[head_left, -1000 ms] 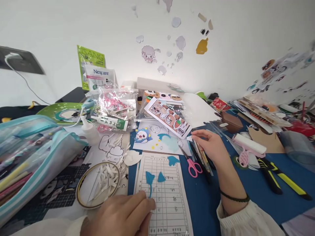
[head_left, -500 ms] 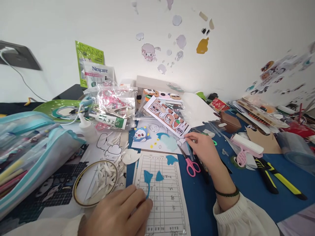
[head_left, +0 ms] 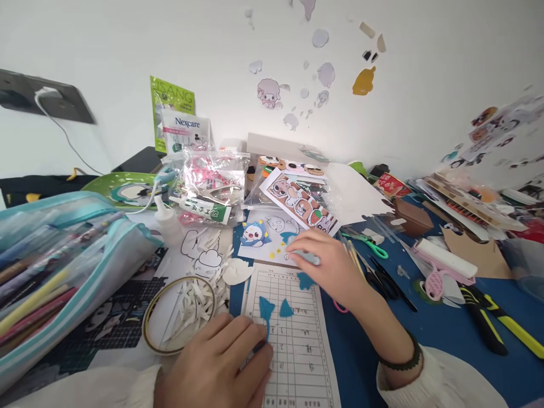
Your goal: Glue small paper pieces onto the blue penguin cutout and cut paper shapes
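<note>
My left hand (head_left: 227,360) rests with curled fingers on a printed grid sheet (head_left: 293,351). A thin blue tail from a blue paper cut-out (head_left: 266,307) runs into its fingertips. Close by lie a small blue triangle (head_left: 286,308) and a jagged blue piece (head_left: 305,280). My right hand (head_left: 325,263) reaches over a white drawing sheet (head_left: 250,252), thumb and index finger stretched out and slightly apart. Light blue paper (head_left: 310,256) shows between and below those fingers. Tiny yellow pieces (head_left: 278,251) lie just left of the fingertips, near a printed blue character (head_left: 254,233).
A round tin lid (head_left: 148,326) holds white paper strips. To the left is a clear pencil case (head_left: 85,272); behind stand a glue bottle (head_left: 165,221) and glue tube (head_left: 206,209). Green scissors (head_left: 376,248), a pink-handled roller (head_left: 444,263) and yellow-black pliers (head_left: 488,317) lie right.
My right hand has moved left and nearer, from the lower corner of the picture strip to above the light blue paper. My left hand stays in place. The view has shifted slightly.
</note>
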`<move>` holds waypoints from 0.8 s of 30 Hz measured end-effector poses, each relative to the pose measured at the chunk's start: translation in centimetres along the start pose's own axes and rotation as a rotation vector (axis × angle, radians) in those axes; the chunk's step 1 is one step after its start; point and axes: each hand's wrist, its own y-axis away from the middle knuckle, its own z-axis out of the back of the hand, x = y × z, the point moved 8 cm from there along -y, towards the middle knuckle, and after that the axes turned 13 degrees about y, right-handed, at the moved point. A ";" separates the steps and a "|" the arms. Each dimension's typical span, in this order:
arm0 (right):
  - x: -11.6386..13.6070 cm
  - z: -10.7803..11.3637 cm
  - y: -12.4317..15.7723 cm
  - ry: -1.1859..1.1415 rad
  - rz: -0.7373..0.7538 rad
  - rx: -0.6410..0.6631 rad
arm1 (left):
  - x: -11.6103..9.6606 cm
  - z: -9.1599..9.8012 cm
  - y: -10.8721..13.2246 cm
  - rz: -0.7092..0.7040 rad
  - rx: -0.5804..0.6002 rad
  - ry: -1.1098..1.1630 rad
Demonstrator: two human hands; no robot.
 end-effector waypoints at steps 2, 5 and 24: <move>1.8 -1.2 -1.1 -0.032 0.127 0.057 | 0.0 0.1 0.1 0.016 -0.033 -0.003; 2.4 -2.6 -2.2 -0.039 0.202 0.092 | 0.2 0.4 0.1 0.030 -0.070 -0.012; 2.3 -4.0 -1.8 -0.034 0.288 0.066 | 0.8 0.5 0.6 -0.087 -0.204 -0.043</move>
